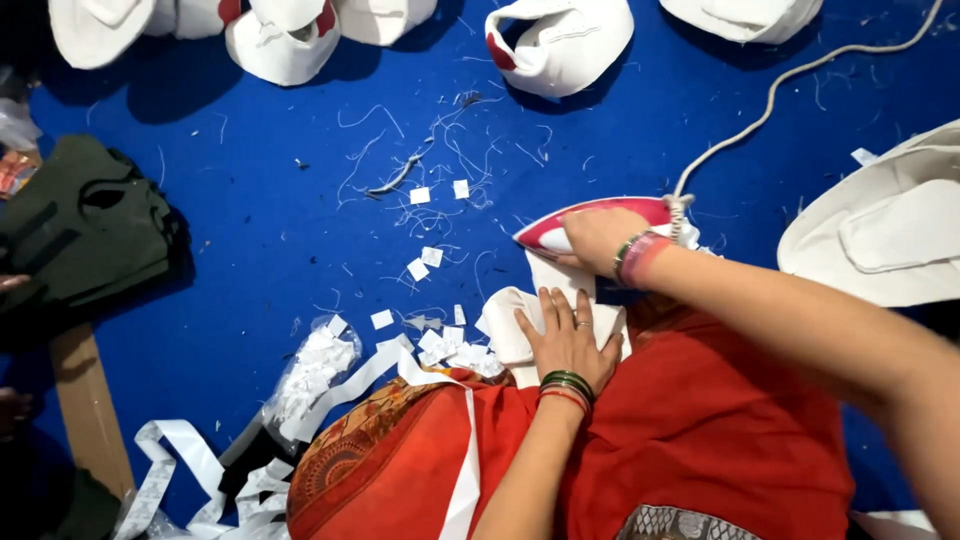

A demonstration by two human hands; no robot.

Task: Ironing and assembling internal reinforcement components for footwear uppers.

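Blue cloth (250,220) is covering the whole work surface, littered with loose threads and small white tags (432,256). I am pressing my left hand (567,340) flat, fingers spread, on a folded white fabric piece (505,325) lying at the edge of my red garment (720,440). My right hand (598,235) is closing around the handle of a red and white iron (560,228), which is sitting on the far end of that same piece, just beyond my left fingertips. I judge the risk is a burn: the iron's sole is working very near those fingers, and a slip toward me would meet them. Its cord (790,75) is trailing across the cloth and could snag. White caps (560,45) are lying along the far edge, another cap (880,225) on the right, dark green fabric (85,225) at left, white strips (330,395) nearby
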